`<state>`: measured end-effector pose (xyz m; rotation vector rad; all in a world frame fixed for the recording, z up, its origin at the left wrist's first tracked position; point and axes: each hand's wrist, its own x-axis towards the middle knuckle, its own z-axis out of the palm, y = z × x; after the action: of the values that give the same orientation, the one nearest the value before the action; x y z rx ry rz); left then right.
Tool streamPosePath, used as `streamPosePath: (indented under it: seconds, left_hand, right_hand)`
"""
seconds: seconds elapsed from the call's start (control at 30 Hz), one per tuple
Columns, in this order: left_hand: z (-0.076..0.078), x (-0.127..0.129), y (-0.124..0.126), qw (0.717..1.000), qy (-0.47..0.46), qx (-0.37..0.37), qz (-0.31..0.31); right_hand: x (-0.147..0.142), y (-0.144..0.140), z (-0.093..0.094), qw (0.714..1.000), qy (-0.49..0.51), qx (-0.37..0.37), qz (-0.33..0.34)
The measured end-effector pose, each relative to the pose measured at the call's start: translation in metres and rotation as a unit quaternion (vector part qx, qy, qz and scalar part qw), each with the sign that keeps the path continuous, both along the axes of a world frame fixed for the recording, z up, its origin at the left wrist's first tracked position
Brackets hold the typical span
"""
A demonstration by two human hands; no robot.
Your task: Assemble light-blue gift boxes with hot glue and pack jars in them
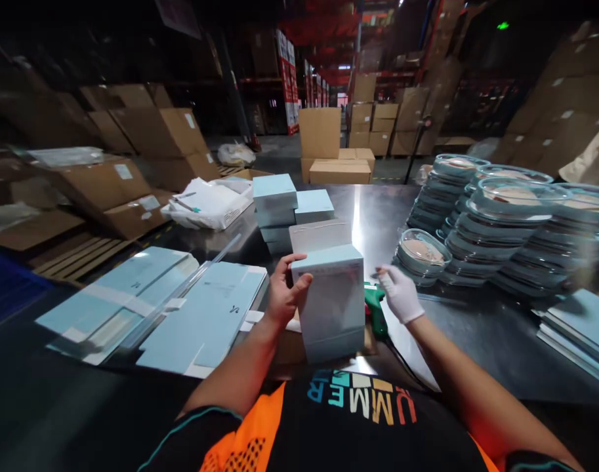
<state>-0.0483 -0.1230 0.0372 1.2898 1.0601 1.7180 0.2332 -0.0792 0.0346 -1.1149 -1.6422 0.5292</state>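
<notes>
Standing beside the steel table [378, 210], I see a person assembling a pale blue box [333, 301], which stands upright at the near edge, just in front of the body.

To do this step well, I judge the box must stay square on the table, held firm by one side while the other hand works, and the flaps must meet evenly before anything is fixed.

At 10 o'clock from the box lie flat unfolded cartons [181, 314] in the same blue. At 12 o'clock is a stack of finished boxes [292, 210], near but apart. At 2 o'clock stand piles of round lidded dishes [500, 223].

The left hand [284, 292] is bare and clamped on the left upper corner of the box, thumb on the front face, fingers curled over the top edge. The right hand [400, 292], in a white glove, is loosely half closed and touches no part of the box. It rests just above a green tool [375, 308], which lies at 3 o'clock, touching the box's right side. I cannot tell if it grips the tool.
</notes>
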Motion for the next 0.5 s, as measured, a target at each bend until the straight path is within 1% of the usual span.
streamPosePath:
  seconds: [0.07, 0.13, 0.2, 0.23, 0.3, 0.37, 0.43, 0.5]
  left_hand:
    - [-0.001, 0.005, -0.001, 0.999, 0.030, 0.010, -0.020]
    - [-0.002, 0.008, -0.001, 0.997, 0.064, 0.034, -0.028]
    - [-0.005, 0.010, 0.000, 0.994, 0.089, 0.062, -0.025]
    - [-0.007, 0.011, 0.001, 0.993, 0.096, 0.072, -0.018]
    - [-0.009, 0.010, 0.004, 0.992, 0.095, 0.087, 0.005]
    - [-0.009, 0.008, 0.005, 0.992, 0.079, 0.098, 0.019]
    - [-0.005, 0.003, 0.005, 0.990, 0.085, 0.116, 0.002]
    - [0.000, -0.001, 0.004, 0.977, 0.127, 0.162, -0.047]
  right_hand:
    - [-0.015, -0.001, 0.019, 0.997, 0.053, -0.033, 0.055]
    - [-0.030, -0.002, 0.035, 0.987, 0.102, -0.062, 0.112]
    - [-0.036, -0.003, 0.044, 0.979, 0.123, -0.083, 0.142]
    - [-0.036, -0.003, 0.046, 0.978, 0.119, -0.086, 0.149]
    - [-0.029, -0.004, 0.042, 0.976, 0.102, -0.079, 0.174]
    - [-0.020, -0.008, 0.034, 0.976, 0.077, -0.044, 0.197]
    - [-0.013, -0.014, 0.027, 0.976, 0.053, -0.001, 0.210]
    - [-0.009, -0.023, 0.025, 0.972, 0.028, 0.023, 0.233]
